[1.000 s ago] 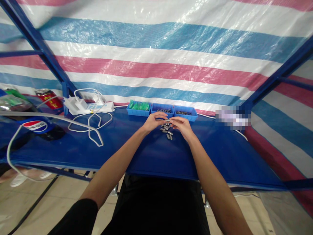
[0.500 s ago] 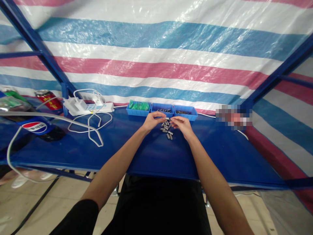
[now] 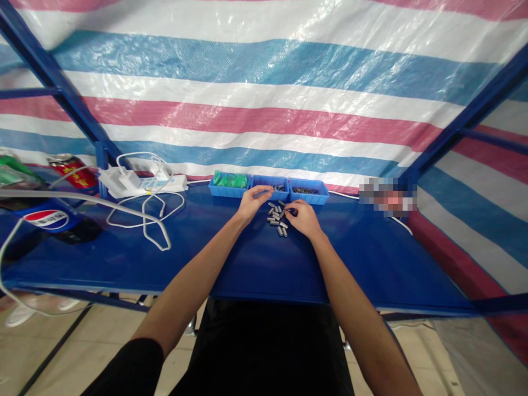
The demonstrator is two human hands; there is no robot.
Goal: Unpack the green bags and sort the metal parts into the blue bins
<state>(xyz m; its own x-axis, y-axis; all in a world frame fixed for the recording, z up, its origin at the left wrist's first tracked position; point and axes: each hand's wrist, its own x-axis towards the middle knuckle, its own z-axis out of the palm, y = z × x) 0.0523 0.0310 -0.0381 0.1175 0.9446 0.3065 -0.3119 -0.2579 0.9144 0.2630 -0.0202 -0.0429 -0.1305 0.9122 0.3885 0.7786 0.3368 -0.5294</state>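
Small silvery metal cylinders (image 3: 275,215) lie in a loose pile on the blue table. At the pile's right edge my right hand (image 3: 304,218) is closed in a pinch, its fingertips on one of the cylinders. My left hand (image 3: 251,204) hovers left of the pile, before the middle blue bin (image 3: 258,180), thumb and fingertips drawn together; whatever they hold is too small to make out. That bin contains more dark metal pieces, partly covered by my left hand. Small dark parts fill the right blue bin (image 3: 320,198), and green plastic pieces (image 3: 231,180) fill the left one.
On the left of the blue table (image 3: 136,269) are a white power strip (image 3: 175,182) with plugs and looped cables, a cola bottle (image 3: 53,218) and a red can (image 3: 74,173). A blurred-out object (image 3: 390,197) stands at the right. Striped sheeting (image 3: 247,115) hangs behind.
My hands have moved apart: the left lifted slightly away from the pile, the right lowered to its right edge with fingers more curled. The view has shifted slightly.
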